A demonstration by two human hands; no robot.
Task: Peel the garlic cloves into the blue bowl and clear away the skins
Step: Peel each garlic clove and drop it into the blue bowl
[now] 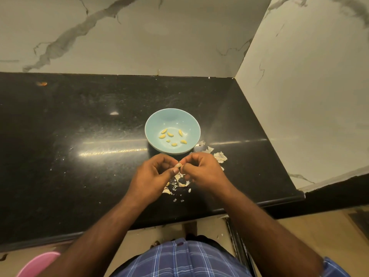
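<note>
On the black counter [60, 136], just in front of the person, two hands meet over a small mess of garlic skins [179, 181]. The left hand [154, 169] and the right hand [201, 169] both pinch one garlic clove [178, 165] between them, fingers curled in tight on it, with the left thumb pressed along its underside. The clove is pale and partly hidden by the fingertips, so how much skin is left on it cannot be told. At 12 o'clock from the hands, very near, sits the blue bowl [157, 118]. Seven yellow peeled cloves [169, 134] lie spread out on its bottom. More skin scraps [219, 156] lie at 2 o'clock from the hands, just beside the bowl's right edge. Behind the counter stands a grey marble wall [139, 37]. At 7 o'clock, down by the floor, a pink tub [38, 263] pokes into view.
</note>
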